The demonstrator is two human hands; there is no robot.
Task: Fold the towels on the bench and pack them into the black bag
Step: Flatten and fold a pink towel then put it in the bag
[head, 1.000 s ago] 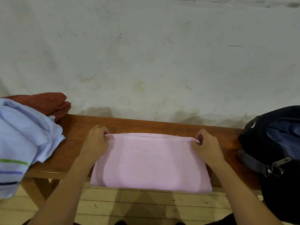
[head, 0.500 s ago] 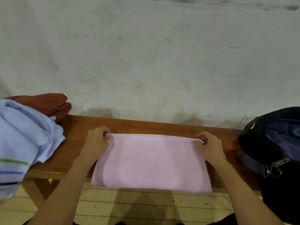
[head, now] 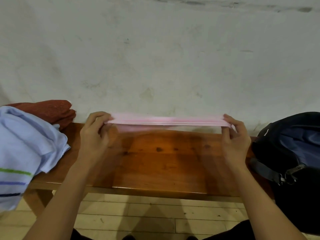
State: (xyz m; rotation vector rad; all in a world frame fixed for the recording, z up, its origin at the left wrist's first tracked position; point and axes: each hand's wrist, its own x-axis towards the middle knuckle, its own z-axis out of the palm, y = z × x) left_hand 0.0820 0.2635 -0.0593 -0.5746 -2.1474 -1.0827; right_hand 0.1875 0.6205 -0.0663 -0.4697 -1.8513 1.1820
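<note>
Two hands hold a pink towel (head: pixel 166 122) stretched flat between them, lifted just above the far edge of the wooden counter (head: pixel 164 158), close to the pale wall. The left hand (head: pixel 94 134) pinches the towel's left end, fingers curled round the cloth. The right hand (head: pixel 235 135) pinches the right end in the same way.

Seen edge-on, the towel is a thin, taut band showing several stacked layers, so it appears already folded at least once. It is blurred, so its exact layers are hard to count. It looks soft, light and limp, held straight only by the pull from both ends.

At the counter's right end sits the black bag (head: pixel 294 153), open, with a blue lining showing; no towel can be made out inside it. At the left end lies a loose light blue towel (head: pixel 26 149) with coloured stripes, hanging over the near edge, and behind it a red towel (head: pixel 50 110) against the wall.

Judging from this, the work is at an early stage: the pink towel is mid-fold and unpacked, and two more towels wait.
</note>
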